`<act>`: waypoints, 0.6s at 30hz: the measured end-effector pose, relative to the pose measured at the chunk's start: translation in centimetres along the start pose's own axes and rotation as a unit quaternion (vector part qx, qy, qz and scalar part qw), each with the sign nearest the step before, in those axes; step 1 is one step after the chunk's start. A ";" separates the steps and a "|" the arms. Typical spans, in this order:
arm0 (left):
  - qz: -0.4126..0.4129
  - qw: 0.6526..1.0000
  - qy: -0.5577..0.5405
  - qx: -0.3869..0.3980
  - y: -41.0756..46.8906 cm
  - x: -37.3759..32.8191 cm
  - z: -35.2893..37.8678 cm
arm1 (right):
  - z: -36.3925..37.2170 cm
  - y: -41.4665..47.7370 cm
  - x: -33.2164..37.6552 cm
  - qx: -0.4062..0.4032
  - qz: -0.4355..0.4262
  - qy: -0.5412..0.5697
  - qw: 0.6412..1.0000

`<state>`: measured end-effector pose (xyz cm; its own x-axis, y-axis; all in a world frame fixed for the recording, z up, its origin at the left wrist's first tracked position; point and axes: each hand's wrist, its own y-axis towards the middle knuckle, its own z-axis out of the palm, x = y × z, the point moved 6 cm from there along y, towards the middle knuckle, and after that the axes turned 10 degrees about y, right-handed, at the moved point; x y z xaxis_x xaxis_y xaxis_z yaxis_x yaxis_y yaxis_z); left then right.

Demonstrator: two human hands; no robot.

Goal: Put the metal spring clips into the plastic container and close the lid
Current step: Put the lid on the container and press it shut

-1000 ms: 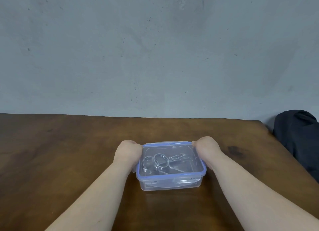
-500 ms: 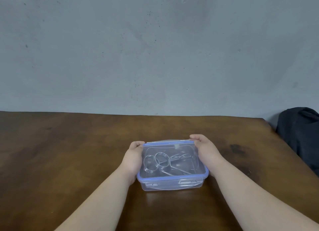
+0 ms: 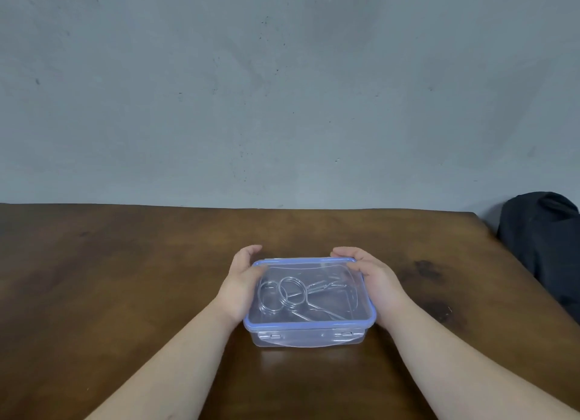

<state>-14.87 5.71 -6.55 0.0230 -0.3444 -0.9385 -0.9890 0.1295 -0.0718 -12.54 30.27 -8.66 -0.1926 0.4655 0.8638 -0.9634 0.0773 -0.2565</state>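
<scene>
A dark fabric bundle [image 3: 544, 247] is sitting off the tabletop's [image 3: 125, 278] edge at about three o'clock, well apart from the work, and a grey wall [image 3: 282, 90] is rising behind; nothing is standing between the hands and the box. One plastic container [image 3: 309, 319] is resting near the middle of the tabletop, its clear lid [image 3: 317, 294] with a blue rim lying flat over it, and the metal spring clips [image 3: 288, 295] are lying inside, seen through the lid: two round coils are showing at the nine o'clock end with wire legs running toward three o'clock, though the exact number of clips is hard to tell. The left hand [image 3: 240, 289] is cupping the container's nine o'clock side, fingers loosely spread and curling round the far corner. The right hand [image 3: 373, 286] is cupping the three o'clock side, fingers spread along the rim's far corner. Compared with a second ago, both hands are no longer balled into fists on the far corners; they are lying opened along the sides, and the container is sitting in much the same spot.
</scene>
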 end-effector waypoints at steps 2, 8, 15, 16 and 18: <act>0.177 0.955 0.239 0.020 -0.4 -2.1 -0.2 | 0.0 0.1 0.6 0.028 -0.039 -0.145 0.988; 0.225 0.746 0.579 0.241 -1.5 -2.4 2.1 | 3.7 -2.1 2.6 0.228 -0.132 -0.722 0.640; 0.165 0.699 0.650 0.249 -1.8 -3.2 2.5 | 4.9 -3.2 2.3 0.265 -0.030 -0.809 0.524; 0.169 0.697 0.652 0.247 -1.8 -3.3 2.6 | 5.1 -3.2 2.3 0.262 -0.032 -0.810 0.523; 0.182 0.694 0.654 0.240 -1.8 -3.5 2.8 | 5.3 -3.2 2.1 0.253 -0.044 -0.812 0.525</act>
<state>-12.81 9.24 -4.12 -0.6780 -0.7168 0.1631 -0.7251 0.6156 -0.3088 -10.81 26.30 -3.68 0.3477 -0.9162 0.1989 -0.8293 -0.3995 -0.3907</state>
